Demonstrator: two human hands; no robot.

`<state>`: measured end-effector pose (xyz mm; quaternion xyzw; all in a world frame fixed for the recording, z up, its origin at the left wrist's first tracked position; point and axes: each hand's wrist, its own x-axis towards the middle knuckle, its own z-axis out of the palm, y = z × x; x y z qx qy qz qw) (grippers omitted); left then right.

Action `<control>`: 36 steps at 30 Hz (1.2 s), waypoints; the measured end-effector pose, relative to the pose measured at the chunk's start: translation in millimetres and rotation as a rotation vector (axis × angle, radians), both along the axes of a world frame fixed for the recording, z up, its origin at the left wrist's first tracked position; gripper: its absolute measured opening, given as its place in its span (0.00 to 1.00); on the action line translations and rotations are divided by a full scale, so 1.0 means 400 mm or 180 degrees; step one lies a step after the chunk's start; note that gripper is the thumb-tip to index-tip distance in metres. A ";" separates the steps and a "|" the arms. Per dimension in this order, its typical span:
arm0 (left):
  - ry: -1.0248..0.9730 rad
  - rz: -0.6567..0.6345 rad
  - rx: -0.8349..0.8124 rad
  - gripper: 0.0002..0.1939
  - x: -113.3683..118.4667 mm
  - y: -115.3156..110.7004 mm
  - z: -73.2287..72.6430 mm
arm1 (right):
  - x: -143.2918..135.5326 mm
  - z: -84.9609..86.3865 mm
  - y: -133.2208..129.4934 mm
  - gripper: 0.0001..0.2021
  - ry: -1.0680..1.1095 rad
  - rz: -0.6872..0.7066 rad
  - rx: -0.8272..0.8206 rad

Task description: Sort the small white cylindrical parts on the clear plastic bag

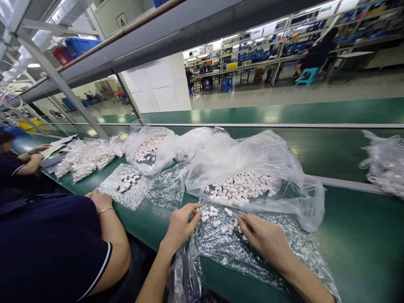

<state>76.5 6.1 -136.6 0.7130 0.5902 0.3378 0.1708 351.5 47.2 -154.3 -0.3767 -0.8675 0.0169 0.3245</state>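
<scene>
Small white plastic tubular fittings point(216, 224) lie loose on a clear crinkled plastic sheet point(221, 248) in front of me. At their left edge is my left hand point(181, 223), its thumb and index finger curved with a narrow gap between the tips and nothing visible in it. My right hand point(265, 240) reaches in from the right. Its thumb and fingertips close on a white fitting point(236, 223) at the right side of the group. Just behind, a large clear plastic bag point(252, 155) lies with its mouth towards me, full of more such fittings point(243, 187).
On my left sits a co-worker point(53, 244), a forearm resting on the green bench point(142, 227) beside another sheet with fittings point(128, 183). More filled bags point(91, 158) line the bench. Another bag point(386, 168) lies far right. A shelf beam point(176, 33) crosses overhead.
</scene>
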 end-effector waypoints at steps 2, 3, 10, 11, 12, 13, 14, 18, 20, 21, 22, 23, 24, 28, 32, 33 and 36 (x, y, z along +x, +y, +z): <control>0.0079 -0.0029 0.0023 0.16 0.002 0.016 -0.012 | 0.001 0.000 0.001 0.12 -0.0001 0.0028 -0.0046; 0.0143 -0.0044 0.0045 0.16 0.002 0.021 -0.021 | 0.001 -0.001 0.001 0.12 0.0004 0.0040 -0.0057; 0.0207 -0.0009 0.0127 0.16 -0.002 0.011 -0.049 | -0.004 0.000 0.001 0.13 -0.0019 0.0043 -0.0071; 0.0218 -0.0001 0.0129 0.16 -0.003 0.010 -0.049 | -0.005 0.000 0.000 0.13 -0.0013 0.0044 -0.0080; 0.0233 0.0005 0.0133 0.16 -0.004 0.008 -0.049 | -0.005 0.000 0.000 0.13 -0.0002 0.0039 -0.0083; 0.0246 0.0008 0.0139 0.16 -0.005 0.008 -0.049 | -0.006 0.001 0.000 0.13 0.0006 0.0036 -0.0086; 0.0257 0.0011 0.0152 0.16 -0.005 0.008 -0.049 | -0.007 0.001 0.000 0.13 0.0015 0.0033 -0.0081; 0.0329 0.0037 0.0230 0.16 -0.007 0.009 -0.051 | -0.009 0.000 0.002 0.13 -0.0005 0.0026 -0.0021; 0.0385 0.0019 0.0261 0.15 -0.007 0.009 -0.051 | -0.009 0.001 0.002 0.13 -0.0023 0.0026 -0.0004; 0.0410 0.0004 0.0266 0.15 -0.007 0.009 -0.051 | -0.010 0.001 0.002 0.13 -0.0027 0.0035 -0.0012; 0.0431 -0.0007 0.0267 0.15 -0.007 0.008 -0.051 | -0.010 0.002 0.001 0.13 -0.0022 0.0046 -0.0024; 0.0446 -0.0019 0.0261 0.15 -0.006 0.008 -0.051 | -0.010 0.003 0.001 0.13 -0.0013 0.0054 -0.0040; 0.0457 -0.0032 0.0250 0.15 -0.006 0.008 -0.051 | -0.010 0.003 0.000 0.12 -0.0006 0.0063 -0.0056; 0.0463 -0.0101 0.0192 0.15 -0.005 0.006 -0.053 | -0.008 0.002 -0.001 0.12 0.0021 0.0040 -0.0086; 0.0411 -0.0197 0.0149 0.16 -0.006 0.009 -0.060 | -0.001 -0.009 0.002 0.12 0.0074 0.0080 -0.0094; 0.0390 -0.0207 0.0142 0.16 -0.007 0.011 -0.062 | 0.002 -0.012 0.003 0.12 0.0082 0.0093 -0.0096; 0.0361 -0.0171 0.0133 0.16 -0.007 0.014 -0.066 | 0.008 -0.019 0.008 0.11 0.0065 0.0076 -0.0128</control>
